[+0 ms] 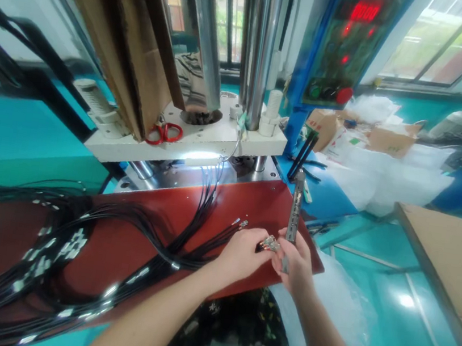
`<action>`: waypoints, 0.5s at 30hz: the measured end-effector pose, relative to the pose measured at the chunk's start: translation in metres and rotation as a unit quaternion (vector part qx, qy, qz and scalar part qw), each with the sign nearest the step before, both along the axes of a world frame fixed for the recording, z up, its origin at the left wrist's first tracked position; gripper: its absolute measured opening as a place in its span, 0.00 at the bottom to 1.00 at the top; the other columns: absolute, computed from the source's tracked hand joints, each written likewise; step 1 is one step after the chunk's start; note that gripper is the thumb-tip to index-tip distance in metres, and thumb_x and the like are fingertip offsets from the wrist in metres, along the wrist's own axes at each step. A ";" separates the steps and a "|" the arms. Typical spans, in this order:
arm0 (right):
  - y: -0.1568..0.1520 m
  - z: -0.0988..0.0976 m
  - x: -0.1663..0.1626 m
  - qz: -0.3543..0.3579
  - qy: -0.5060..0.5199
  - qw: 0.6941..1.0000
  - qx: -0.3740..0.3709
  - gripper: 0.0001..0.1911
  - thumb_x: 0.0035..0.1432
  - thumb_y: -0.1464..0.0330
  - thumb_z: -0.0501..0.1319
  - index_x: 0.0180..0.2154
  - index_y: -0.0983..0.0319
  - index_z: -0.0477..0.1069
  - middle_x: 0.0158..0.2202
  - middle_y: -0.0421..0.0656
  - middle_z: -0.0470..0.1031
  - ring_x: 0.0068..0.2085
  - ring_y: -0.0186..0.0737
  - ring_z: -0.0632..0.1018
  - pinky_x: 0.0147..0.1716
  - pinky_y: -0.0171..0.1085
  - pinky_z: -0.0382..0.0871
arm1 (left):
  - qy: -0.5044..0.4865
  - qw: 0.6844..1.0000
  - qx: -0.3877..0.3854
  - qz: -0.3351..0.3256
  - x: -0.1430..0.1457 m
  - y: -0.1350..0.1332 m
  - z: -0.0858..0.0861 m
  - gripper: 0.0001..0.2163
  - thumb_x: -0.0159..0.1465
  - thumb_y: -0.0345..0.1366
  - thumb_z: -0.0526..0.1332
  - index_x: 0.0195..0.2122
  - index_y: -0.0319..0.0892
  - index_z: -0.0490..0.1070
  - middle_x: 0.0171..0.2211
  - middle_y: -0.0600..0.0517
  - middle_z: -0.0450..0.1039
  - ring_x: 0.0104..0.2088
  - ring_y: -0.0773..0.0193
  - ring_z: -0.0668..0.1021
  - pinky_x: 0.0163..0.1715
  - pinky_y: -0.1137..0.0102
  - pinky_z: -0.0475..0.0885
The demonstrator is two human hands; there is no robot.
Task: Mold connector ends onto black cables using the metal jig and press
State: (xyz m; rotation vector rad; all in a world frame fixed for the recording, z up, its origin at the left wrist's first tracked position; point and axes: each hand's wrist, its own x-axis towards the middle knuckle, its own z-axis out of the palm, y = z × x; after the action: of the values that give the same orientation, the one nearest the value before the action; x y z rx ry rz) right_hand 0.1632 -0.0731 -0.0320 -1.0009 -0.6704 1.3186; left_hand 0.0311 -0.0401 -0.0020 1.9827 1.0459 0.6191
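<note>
My left hand is closed around a small bunch of metal connectors, probably cable ends, poking out between thumb and fingers. My right hand grips a narrow grey metal bar with a row of slots along its face, held upright. Both hands meet over the right front of the red-brown work board. Black cables lie in loops across the board's left side. Two loose metal plugs lie just beyond my left hand. Other cables run into the press.
A press with a pale plate and steel columns stands behind the board. Red-handled scissors rest on that plate beside cardboard. To the right are a control box, tools on a blue shelf, plastic bags and a brown table.
</note>
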 end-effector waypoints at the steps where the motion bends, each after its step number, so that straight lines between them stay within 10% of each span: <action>1: 0.001 0.001 0.000 0.000 0.004 1.000 -0.007 0.06 0.54 0.66 0.58 0.34 0.59 0.62 0.14 0.30 0.59 0.11 0.27 0.60 0.09 0.27 0.51 | 0.013 0.999 0.030 0.004 0.000 -0.001 0.002 0.06 0.56 0.33 0.56 0.24 0.40 0.64 0.24 0.56 0.65 0.27 0.69 0.67 0.28 0.74 0.58; 15: 0.002 -0.001 -0.002 0.015 -0.037 0.999 -0.003 0.11 0.50 0.66 0.61 0.36 0.61 0.63 0.16 0.31 0.61 0.12 0.27 0.61 0.10 0.28 0.52 | 0.026 0.998 0.058 -0.026 0.000 -0.007 0.007 0.05 0.59 0.33 0.54 0.29 0.43 0.68 0.31 0.54 0.70 0.33 0.67 0.71 0.35 0.74 0.62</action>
State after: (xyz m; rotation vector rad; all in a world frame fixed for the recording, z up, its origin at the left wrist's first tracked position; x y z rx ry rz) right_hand 0.1613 -0.0713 -0.0329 -1.0516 -0.7401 1.3165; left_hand 0.0310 -0.0474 0.0049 2.1310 1.0060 0.6151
